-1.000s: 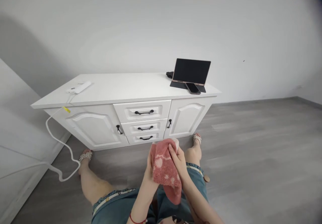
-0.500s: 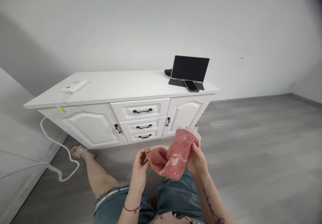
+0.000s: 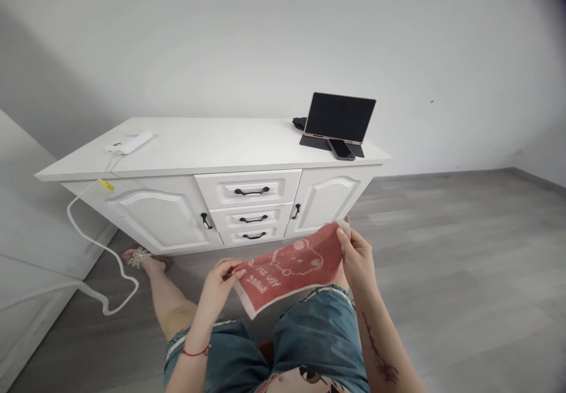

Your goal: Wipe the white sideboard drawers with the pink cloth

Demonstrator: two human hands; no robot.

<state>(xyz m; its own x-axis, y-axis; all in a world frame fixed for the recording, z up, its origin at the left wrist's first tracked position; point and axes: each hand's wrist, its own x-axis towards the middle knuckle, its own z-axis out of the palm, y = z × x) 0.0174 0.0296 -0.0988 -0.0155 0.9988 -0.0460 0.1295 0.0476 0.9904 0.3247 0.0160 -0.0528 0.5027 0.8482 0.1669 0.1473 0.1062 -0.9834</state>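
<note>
A red towel with a pale bear outline, white lettering and a whitish edge is stretched between my two hands above my lap. My left hand pinches its left end between thumb and fingers. At the upper right corner, my right hand grips the cloth, thumb on top. The towel hangs fairly flat, its lettering appearing upside down from here. Its underside is hidden.
Ahead stands a white cabinet with drawers and doors. On its top are a tablet on a stand, a phone, a black item and a white power strip. A white cable droops at the left.
The towel was bunched and folded; now it is spread out wide. My left hand has moved left and my right hand up and slightly right.
</note>
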